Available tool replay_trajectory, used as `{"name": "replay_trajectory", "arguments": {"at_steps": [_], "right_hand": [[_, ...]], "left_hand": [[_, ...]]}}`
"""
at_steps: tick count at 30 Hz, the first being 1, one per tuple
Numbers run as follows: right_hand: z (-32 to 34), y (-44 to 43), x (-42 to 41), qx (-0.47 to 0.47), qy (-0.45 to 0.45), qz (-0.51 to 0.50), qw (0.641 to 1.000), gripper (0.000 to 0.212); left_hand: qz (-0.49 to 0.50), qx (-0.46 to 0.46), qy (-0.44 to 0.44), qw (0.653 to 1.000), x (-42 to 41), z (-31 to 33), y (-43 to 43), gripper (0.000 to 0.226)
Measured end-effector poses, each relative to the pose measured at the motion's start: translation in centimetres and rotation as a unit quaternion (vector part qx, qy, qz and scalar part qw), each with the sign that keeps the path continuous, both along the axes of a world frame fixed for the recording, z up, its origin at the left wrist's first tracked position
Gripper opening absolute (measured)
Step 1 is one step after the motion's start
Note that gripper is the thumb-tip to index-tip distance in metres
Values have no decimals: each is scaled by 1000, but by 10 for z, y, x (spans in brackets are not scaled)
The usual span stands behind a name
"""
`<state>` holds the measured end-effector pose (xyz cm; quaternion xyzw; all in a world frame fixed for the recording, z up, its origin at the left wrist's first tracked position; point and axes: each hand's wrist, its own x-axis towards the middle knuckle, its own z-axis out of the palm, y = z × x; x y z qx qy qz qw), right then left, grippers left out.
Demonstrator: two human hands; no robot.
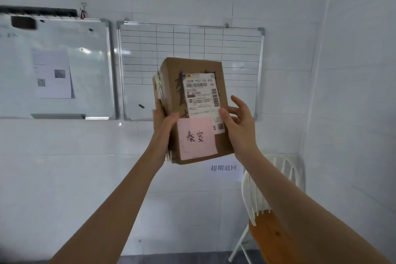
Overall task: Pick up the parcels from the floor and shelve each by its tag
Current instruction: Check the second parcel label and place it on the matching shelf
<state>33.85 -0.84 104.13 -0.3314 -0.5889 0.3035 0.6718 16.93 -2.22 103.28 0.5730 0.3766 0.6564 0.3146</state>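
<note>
A brown cardboard parcel (171, 83) is held up at chest height in front of the wall, upright and slightly tilted. It carries a white shipping label (201, 94) and below it a pink tag (196, 138) with handwritten characters. My left hand (162, 122) grips the parcel's left edge, thumb on the front face. My right hand (237, 122) holds the right edge, thumb on the label, fingers spread behind. No shelf or floor parcels are in view.
Two whiteboards hang on the white tiled wall: one at left (90, 66) with a paper sheet, one with a drawn grid (235, 49) behind the parcel. A paper sign (224, 168) is stuck on the wall below. A white chair (267, 231) with a wooden seat stands at lower right.
</note>
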Motion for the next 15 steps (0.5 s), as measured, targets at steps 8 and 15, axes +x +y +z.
{"name": "replay_trajectory", "arguments": {"at_steps": [8,15], "right_hand": [[-6,-3,-3,10,3,91,996,37],[-5,5,-9,-28,2,176,984,81]], "left_hand": [[-118,-47,-111,986,-7,-7,1,80],[-148,1,-131,980,-14,-7,-6,61]]}}
